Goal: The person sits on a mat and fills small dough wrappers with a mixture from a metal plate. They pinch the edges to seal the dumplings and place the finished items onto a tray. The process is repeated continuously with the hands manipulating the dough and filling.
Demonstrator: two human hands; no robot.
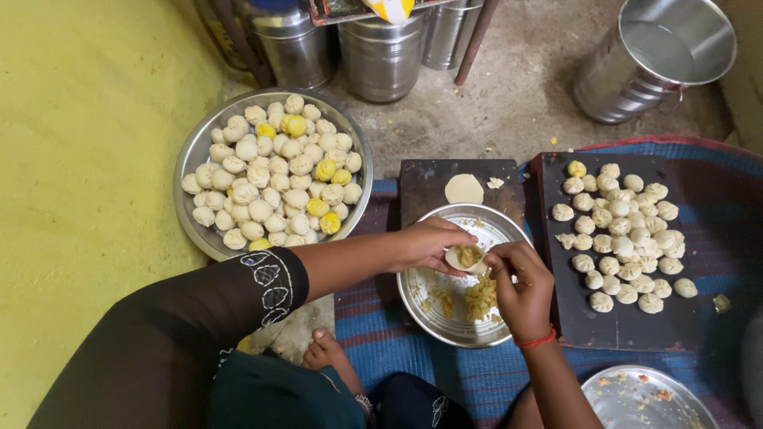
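I see a big steel tray [193, 159] heaped with shaped dumplings [274, 179], well off to the left of the fingers. A black board [620, 326] with smaller dumplings [624, 238] lies just right of them. A smaller dark board [429, 184] sits beyond the fingers and carries one flat dough disc [464, 189]. Directly under the fingers is a round steel plate [429, 314] with a heap of yellowish filling [481, 298] below and slightly right of the fingertips. Steel pots [381, 52] and an open bucket [660, 56] stand far beyond, on the concrete floor. A second steel plate [648, 397] is near right, behind the wrist.

My left hand [429, 242] cups an open dough wrapper [465, 257] with filling in it; fingers curled under and around it, thumb at its upper edge. My right hand [520, 290] comes in from the right, fingertips bunched together and touching the wrapper's right rim. The wrapper sits between both sets of fingertips, above the plate. I can't tell whether the right fingers are pinching dough or filling.
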